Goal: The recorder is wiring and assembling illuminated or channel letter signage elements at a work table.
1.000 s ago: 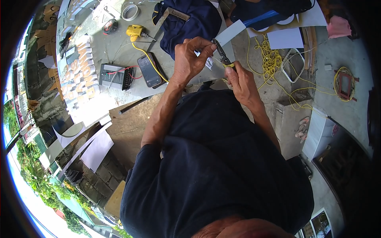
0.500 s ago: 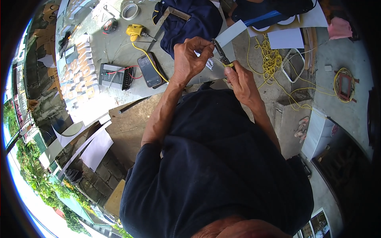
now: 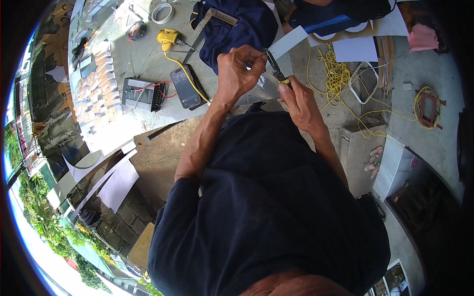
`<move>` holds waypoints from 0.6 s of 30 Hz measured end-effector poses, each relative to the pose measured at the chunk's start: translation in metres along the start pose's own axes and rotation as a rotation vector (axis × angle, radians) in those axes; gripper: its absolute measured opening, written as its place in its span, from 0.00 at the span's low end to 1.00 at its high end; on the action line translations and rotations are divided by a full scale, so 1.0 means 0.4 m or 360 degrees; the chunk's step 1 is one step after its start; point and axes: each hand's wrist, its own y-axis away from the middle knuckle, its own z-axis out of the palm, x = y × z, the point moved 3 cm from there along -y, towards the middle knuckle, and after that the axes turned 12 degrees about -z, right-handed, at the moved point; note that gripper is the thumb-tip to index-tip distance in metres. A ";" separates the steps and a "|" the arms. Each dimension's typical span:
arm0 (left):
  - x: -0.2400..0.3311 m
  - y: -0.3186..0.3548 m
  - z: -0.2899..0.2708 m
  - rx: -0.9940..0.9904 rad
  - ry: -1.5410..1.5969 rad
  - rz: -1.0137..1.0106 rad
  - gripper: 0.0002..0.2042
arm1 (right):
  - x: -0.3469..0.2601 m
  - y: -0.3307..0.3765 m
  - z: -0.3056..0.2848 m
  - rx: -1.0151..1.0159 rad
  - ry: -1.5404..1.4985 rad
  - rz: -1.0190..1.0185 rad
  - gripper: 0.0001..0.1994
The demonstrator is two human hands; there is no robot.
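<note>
My right hand (image 3: pixel 297 101) grips the yellow handles of a pair of pliers (image 3: pixel 274 68), jaws pointing up and away. My left hand (image 3: pixel 238 71) is closed beside the jaws, its fingertips pinching something small at the pliers' tip; what it pinches is too small to tell. Both hands are raised over the near edge of a grey worktable (image 3: pixel 143 59). A white strip (image 3: pixel 289 42) lies just behind the pliers.
On the table lie a dark phone (image 3: pixel 185 87), a black box with red wires (image 3: pixel 143 93), a yellow tool (image 3: pixel 169 37) with its yellow cord, a tape roll (image 3: pixel 162 12) and dark blue cloth (image 3: pixel 242 24). Tangled yellow cord (image 3: pixel 335 74) lies on the floor at right.
Both hands with the pliers have shifted slightly up and away; the left fingertips have closed in at the pliers' jaws.
</note>
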 end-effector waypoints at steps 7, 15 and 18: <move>0.010 -0.002 -0.003 0.0043 -0.0135 0.0122 0.05 | 0.000 -0.001 0.003 0.0039 0.0061 -0.0067 0.18; 0.012 -0.001 0.000 0.0055 -0.0159 0.0111 0.03 | 0.000 -0.001 0.008 0.0041 0.0195 -0.0123 0.18; 0.011 -0.001 -0.001 0.0080 -0.0180 0.0156 0.03 | 0.004 0.000 0.011 0.0018 0.0207 -0.0074 0.17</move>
